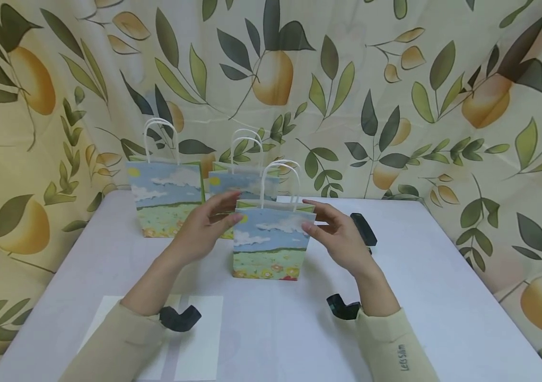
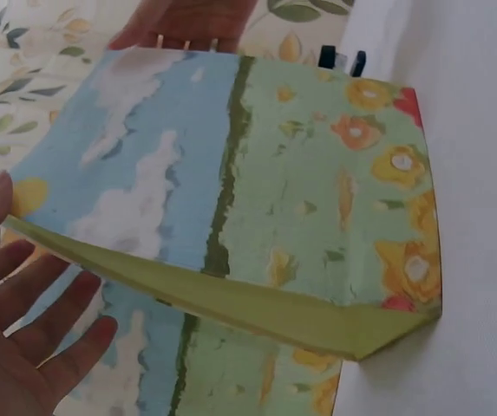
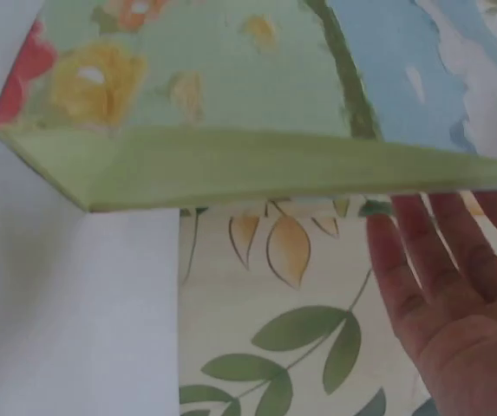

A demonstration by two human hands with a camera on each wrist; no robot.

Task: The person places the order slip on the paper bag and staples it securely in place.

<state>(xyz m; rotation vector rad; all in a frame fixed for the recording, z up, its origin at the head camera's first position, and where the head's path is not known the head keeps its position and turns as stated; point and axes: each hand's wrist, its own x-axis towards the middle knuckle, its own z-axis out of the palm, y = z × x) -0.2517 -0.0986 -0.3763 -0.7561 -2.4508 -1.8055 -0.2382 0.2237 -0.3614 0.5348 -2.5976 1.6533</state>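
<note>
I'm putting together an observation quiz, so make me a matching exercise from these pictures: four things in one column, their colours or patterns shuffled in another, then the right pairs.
Things
1. Nearest bag
2. Its handles
3. Its side panel
4. Backdrop cloth

Looks
A. Plain green
B. Printed with fruit and leaves
C. Sky-and-meadow picture on its front
D. White and arched

Pairs: 1-C, 2-D, 3-A, 4-B

Soft, even light surrounded the front bag (image 1: pixel 271 244), with faint shadows on the table (image 1: pixel 424 254) beside it, while both wrist views were dimmer and hazier, its printed flowers (image 2: pixel 417 267) slightly blurred.
</note>
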